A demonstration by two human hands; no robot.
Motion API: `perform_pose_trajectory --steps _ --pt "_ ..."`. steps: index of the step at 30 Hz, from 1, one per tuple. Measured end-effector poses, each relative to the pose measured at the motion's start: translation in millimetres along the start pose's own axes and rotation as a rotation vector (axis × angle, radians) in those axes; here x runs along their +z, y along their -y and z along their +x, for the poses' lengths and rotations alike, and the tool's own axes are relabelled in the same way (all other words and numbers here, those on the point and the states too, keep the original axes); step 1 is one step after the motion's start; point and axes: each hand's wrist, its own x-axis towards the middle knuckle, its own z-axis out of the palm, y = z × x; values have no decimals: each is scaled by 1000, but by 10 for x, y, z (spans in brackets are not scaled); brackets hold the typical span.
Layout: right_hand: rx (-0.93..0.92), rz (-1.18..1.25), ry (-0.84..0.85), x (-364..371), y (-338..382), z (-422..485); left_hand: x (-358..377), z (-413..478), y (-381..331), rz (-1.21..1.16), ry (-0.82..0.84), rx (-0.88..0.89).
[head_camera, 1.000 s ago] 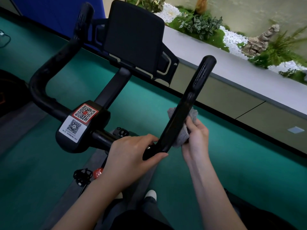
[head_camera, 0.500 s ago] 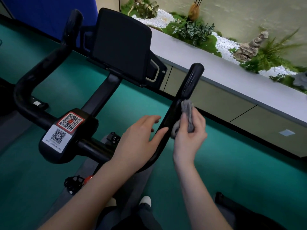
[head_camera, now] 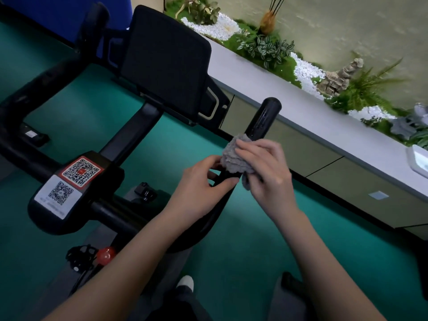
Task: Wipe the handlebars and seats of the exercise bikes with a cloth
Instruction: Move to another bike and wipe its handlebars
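The black handlebar's right horn (head_camera: 262,120) rises toward the far right, glossy near its tip. My right hand (head_camera: 266,174) holds a bunched grey cloth (head_camera: 236,156) wrapped over the horn's middle. My left hand (head_camera: 201,188) grips the same horn just below the cloth, thumb on the near side and fingertips touching the cloth's edge. The left horn (head_camera: 46,75) curves away at the upper left. The bike's seat is out of view.
A black screen panel (head_camera: 164,61) stands on the stem above a clamp block with two QR stickers (head_camera: 69,181). A red knob (head_camera: 105,255) and a pedal (head_camera: 80,254) sit below. A white ledge (head_camera: 301,117) with plants and pebbles runs along the right, above green floor.
My right hand has slid the cloth up the right horn and round onto its top. My left hand moved up the horn to just under the cloth. The view shifted slightly.
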Motion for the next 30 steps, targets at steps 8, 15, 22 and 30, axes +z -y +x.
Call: perform_pose_trajectory --steps 8,15,22,30 --pt "23 -135 -109 -136 -194 323 -3 -2 24 -22 10 -27" --pt "213 12 -278 -194 -91 483 -2 -12 20 -10 13 -3" --pt "68 -109 -70 -168 -104 493 0 0 35 6 0 11" --pt "67 -43 96 -248 -8 604 24 2 54 12 -23 45"
